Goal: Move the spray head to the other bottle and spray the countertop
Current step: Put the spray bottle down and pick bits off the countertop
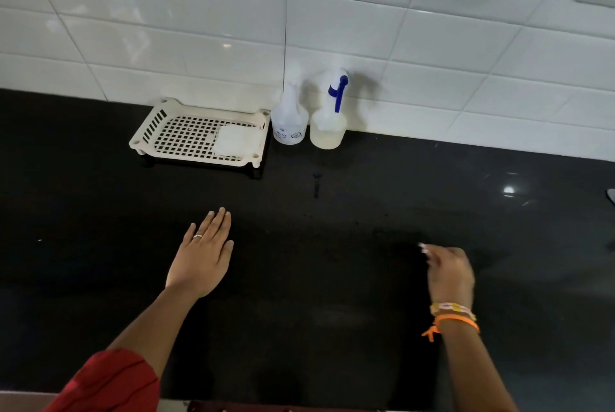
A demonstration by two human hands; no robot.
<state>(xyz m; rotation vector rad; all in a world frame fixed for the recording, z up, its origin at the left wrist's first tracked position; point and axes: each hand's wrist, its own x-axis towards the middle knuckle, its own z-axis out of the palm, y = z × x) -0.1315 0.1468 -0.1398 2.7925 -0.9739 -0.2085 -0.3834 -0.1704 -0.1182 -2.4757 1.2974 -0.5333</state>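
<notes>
Both hands empty above the black countertop (332, 278), bottles untouched at the wall.

The left hand (202, 257) lies flat, its fingers (218, 222) straight and together, gripping nothing; the right hand (449, 273) is blurred, fingers seemingly loosely curled and empty; well beyond both sets of fingertips stand two bottles, touching; the right-hand bottle (327, 127) carries the white-and-blue spray head (337, 89); the labelled bottle (289, 120) has none; just left of it sits a slotted tray (186, 135).
</notes>
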